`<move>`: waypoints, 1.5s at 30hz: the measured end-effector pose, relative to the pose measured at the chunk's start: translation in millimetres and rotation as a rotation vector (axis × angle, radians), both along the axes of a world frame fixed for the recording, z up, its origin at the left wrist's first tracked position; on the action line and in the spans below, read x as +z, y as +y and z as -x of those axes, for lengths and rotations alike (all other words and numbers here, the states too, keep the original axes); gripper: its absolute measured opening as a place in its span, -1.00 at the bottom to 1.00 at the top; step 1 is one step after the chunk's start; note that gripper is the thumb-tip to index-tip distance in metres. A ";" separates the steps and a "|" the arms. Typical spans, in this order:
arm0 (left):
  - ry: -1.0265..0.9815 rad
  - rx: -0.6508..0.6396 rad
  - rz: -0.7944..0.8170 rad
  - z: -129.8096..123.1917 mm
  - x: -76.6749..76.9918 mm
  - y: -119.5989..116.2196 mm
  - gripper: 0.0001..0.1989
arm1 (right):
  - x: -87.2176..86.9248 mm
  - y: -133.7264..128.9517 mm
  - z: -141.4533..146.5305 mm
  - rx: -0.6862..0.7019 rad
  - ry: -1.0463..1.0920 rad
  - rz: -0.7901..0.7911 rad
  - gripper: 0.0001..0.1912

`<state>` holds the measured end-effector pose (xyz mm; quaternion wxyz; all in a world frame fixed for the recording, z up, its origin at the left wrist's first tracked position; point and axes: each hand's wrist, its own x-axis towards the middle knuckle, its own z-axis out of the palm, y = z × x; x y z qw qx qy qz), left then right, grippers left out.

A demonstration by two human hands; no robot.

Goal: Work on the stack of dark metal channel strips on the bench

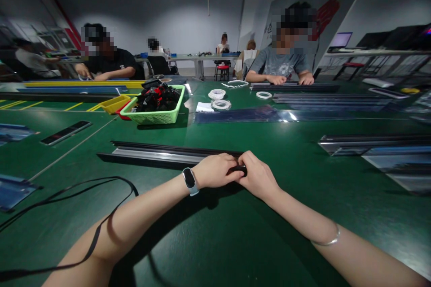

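A long black channel-shaped profile strip [161, 154] with a shiny grey inner face lies across the green table in front of me. My left hand [220, 170], below a wristband, is closed over the strip's right end. Against it, my right hand [254, 172] grips the same end, its fingers bent and meeting the left fingers. Between the hands a small dark part of the end shows. Whether a separate small piece is held there I cannot tell, as the fingers cover it.
A green basket [155, 118] of black and red parts stands beyond the strip, near a phone [66, 132], tape rolls [217, 94] and clear film [242, 114]. More profiles [377, 143] lie at right. A black cord [97, 233] crosses my left arm. Two people sit opposite.
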<state>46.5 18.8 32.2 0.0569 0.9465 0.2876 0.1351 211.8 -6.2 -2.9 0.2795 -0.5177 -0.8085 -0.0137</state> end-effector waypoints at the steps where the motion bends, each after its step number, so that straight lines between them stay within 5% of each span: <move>1: 0.016 -0.064 0.040 1.0 2.8 3.8 -0.64 | 0.7 -0.1 0.1 0.007 -0.001 -0.016 -0.84; 5: 0.061 -0.159 0.129 3.2 8.0 14.6 -0.61 | 1.4 0.9 -0.8 0.028 -0.026 -0.058 -0.82; 25: 0.105 -0.075 0.082 -0.7 3.8 11.6 -0.56 | -1.2 -0.6 -3.5 -0.038 -0.173 -0.001 -0.86; 35: 0.063 0.099 0.008 1.8 -1.4 2.8 -0.52 | -5.8 3.1 -5.4 0.147 0.084 0.117 -0.77; 45: 0.080 0.160 -0.058 2.2 -3.2 0.8 -0.51 | 1.7 5.3 -2.6 0.112 -0.040 0.168 -0.76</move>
